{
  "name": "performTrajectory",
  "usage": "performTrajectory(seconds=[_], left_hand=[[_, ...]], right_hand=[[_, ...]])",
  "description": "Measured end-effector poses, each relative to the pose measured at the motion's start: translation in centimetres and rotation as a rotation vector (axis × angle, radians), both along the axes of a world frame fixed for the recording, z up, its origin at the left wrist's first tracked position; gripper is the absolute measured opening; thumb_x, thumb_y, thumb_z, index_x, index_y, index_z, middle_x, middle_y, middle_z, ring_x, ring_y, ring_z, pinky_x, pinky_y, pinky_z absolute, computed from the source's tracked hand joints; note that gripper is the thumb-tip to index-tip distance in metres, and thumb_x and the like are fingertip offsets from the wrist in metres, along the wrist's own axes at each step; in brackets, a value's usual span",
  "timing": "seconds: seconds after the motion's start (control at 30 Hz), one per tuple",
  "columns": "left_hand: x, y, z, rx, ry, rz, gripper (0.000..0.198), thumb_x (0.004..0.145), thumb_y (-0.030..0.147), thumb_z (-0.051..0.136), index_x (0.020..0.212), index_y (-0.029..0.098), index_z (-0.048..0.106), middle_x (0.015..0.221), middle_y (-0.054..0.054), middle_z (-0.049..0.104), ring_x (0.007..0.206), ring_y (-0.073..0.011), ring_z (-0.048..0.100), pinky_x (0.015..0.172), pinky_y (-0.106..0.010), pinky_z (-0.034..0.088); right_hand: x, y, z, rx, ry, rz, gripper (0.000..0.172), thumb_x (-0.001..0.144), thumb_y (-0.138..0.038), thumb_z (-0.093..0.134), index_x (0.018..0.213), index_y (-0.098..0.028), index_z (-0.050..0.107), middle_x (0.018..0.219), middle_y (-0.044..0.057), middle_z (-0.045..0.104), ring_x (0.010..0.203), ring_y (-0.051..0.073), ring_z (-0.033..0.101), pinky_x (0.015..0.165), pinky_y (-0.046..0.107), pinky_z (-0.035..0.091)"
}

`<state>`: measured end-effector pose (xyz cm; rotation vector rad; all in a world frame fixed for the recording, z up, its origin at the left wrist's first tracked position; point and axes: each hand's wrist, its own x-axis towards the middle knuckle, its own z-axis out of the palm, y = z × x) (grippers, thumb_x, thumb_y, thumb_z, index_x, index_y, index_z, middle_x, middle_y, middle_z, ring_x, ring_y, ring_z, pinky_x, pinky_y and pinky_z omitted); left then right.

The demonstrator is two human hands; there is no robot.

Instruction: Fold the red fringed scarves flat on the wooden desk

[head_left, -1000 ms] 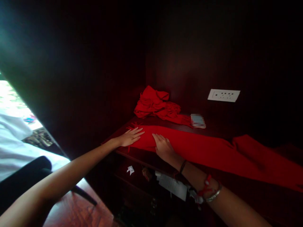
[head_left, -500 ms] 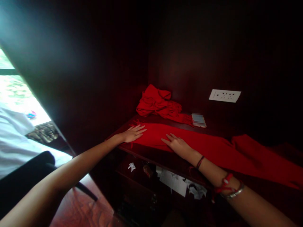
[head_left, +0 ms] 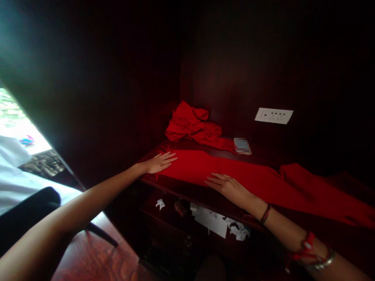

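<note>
A long red scarf (head_left: 249,175) with a fringed left end lies stretched along the dark desk top, mostly smooth on the left and creased toward the right. My left hand (head_left: 159,162) rests flat on its fringed end, fingers spread. Further right, my right hand (head_left: 228,187) lies palm down on the scarf near the front edge of the desk, its fingers stretched out to the left. Behind the scarf sits a heap of crumpled red cloth (head_left: 191,123) in the corner, and a phone (head_left: 242,146) lies at that heap's right end.
Dark panels rise at the left and back; a white power socket (head_left: 274,116) is on the back one. An open shelf below holds white papers (head_left: 211,221) and paper scraps (head_left: 160,203). At the left are a black chair (head_left: 32,214) and someone's white clothing (head_left: 14,171).
My right hand has slid to the right along the scarf. My left hand stays on the fringed end. The view has shifted slightly.
</note>
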<state>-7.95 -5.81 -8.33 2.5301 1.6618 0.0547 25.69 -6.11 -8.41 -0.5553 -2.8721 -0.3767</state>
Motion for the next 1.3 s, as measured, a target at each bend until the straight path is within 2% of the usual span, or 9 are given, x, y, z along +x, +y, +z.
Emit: performTrajectory(seconds=[0.4,0.57,0.73,0.87,0.93,1.03,1.13,1.23,1.3], left_hand=[[-1.0,-0.6,0.2,0.001,0.051,0.026,0.044,0.085,0.037,0.017,0.128,0.03,0.015,0.137,0.002,0.007,0.124,-0.0203,0.002,0.096,-0.045,0.007],[2.3,-0.2,1.1,0.15,0.101,0.054,0.042,0.082,0.035,0.027,0.12,0.019,0.038,0.133,-0.006,0.025,0.123,-0.0219,0.01,0.098,-0.044,0.003],[6.1,-0.1,-0.4,0.134,0.034,0.161,0.053,0.083,0.043,0.018,0.128,0.016,0.023,0.135,-0.009,0.018,0.123,-0.0215,0.014,0.098,-0.037,0.013],[6.4,-0.2,-1.3,0.11,0.081,0.207,0.053,0.083,0.046,0.015,0.13,0.021,0.018,0.136,-0.006,0.013,0.123,-0.0204,0.01,0.098,-0.037,0.01],[6.3,-0.2,-1.3,0.11,0.084,0.211,0.053,0.083,0.047,0.014,0.13,0.022,0.017,0.136,-0.004,0.013,0.123,-0.0197,0.01,0.098,-0.036,0.01],[6.3,-0.2,-1.2,0.117,0.078,0.236,0.053,0.082,0.049,0.015,0.129,0.025,0.018,0.136,-0.003,0.013,0.123,-0.0211,0.009,0.098,-0.038,0.009],[6.4,-0.1,-1.2,0.131,0.073,0.274,0.055,0.081,0.051,0.018,0.129,0.025,0.019,0.136,-0.005,0.012,0.123,-0.0234,0.008,0.098,-0.041,0.008],[6.6,-0.1,-1.3,0.144,0.068,0.279,0.056,0.081,0.051,0.018,0.129,0.023,0.02,0.135,-0.007,0.015,0.123,-0.0232,0.01,0.098,-0.04,0.009],[6.7,-0.3,-1.5,0.161,0.058,0.258,0.055,0.082,0.049,0.018,0.128,0.021,0.022,0.135,-0.007,0.018,0.123,-0.022,0.011,0.098,-0.04,0.009]], right_hand=[[-0.3,-0.8,0.6,-0.057,-0.032,0.087,0.046,0.078,-0.007,0.038,0.121,-0.022,0.037,0.12,0.004,0.046,0.11,0.015,0.04,0.092,0.032,0.033],[-0.4,-0.5,0.3,-0.123,0.023,0.086,0.045,0.077,-0.007,0.038,0.119,-0.022,0.04,0.118,0.003,0.047,0.11,0.014,0.04,0.093,0.031,0.032],[0.0,-0.3,0.2,-0.262,0.093,0.095,0.05,0.071,0.0,0.034,0.117,-0.02,0.043,0.12,0.002,0.045,0.111,0.011,0.038,0.097,0.028,0.028],[0.1,0.1,2.5,-0.417,0.06,0.118,0.042,0.074,-0.011,0.039,0.114,-0.019,0.047,0.118,0.003,0.047,0.11,0.013,0.04,0.094,0.027,0.031],[-0.9,1.2,4.2,-0.42,0.11,0.06,0.035,0.076,-0.02,0.04,0.11,-0.02,0.051,0.113,0.003,0.052,0.106,0.014,0.044,0.091,0.028,0.033],[-3.8,4.1,5.7,-0.322,0.266,-0.164,0.034,0.079,-0.021,0.036,0.108,-0.014,0.052,0.109,0.007,0.054,0.101,0.015,0.048,0.09,0.026,0.033],[-6.8,7.5,4.9,-0.311,0.235,-0.359,0.039,0.078,-0.02,0.039,0.113,-0.006,0.047,0.114,0.013,0.05,0.104,0.017,0.045,0.09,0.026,0.032],[-8.4,10.1,3.0,-0.39,0.185,-0.408,0.045,0.074,-0.023,0.046,0.116,-0.005,0.042,0.117,0.014,0.047,0.105,0.018,0.044,0.088,0.025,0.032],[-8.9,11.3,2.2,-0.472,0.218,-0.4,0.04,0.074,-0.025,0.047,0.11,-0.008,0.048,0.11,0.012,0.052,0.098,0.017,0.049,0.083,0.024,0.035]])
